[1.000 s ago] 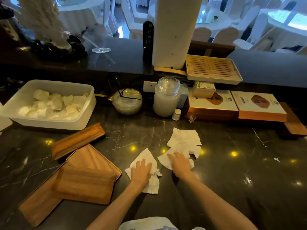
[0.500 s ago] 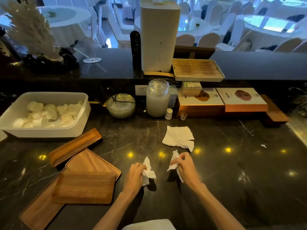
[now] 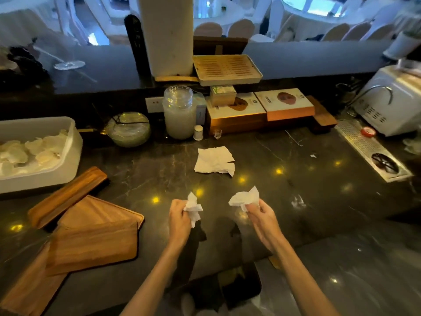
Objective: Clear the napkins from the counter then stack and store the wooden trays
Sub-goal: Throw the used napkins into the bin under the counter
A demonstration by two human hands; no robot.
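My left hand (image 3: 180, 218) is closed around a crumpled white napkin (image 3: 193, 207), lifted just above the dark marble counter (image 3: 296, 179). My right hand (image 3: 262, 217) grips a second crumpled napkin (image 3: 245, 198). A third napkin (image 3: 214, 160) lies flat on the counter beyond both hands. To the left sit the wooden trays: a narrow one (image 3: 68, 195) lying at an angle, a small one (image 3: 93, 245) resting on a larger tray (image 3: 98, 208), and a long one (image 3: 29, 290) under them by the near edge.
A white tub (image 3: 70, 163) of pale pieces stands at far left. Along the back are a glass bowl (image 3: 129, 130), a glass jar (image 3: 178, 112), flat boxes (image 3: 262, 108) and a slatted tray (image 3: 227, 69). A white appliance (image 3: 391, 103) and drain grate (image 3: 373, 151) sit right.
Both hands went from pressing flat on two napkins to bunching them up and lifting them off the counter. The hands have moved apart, and the view has shifted right.
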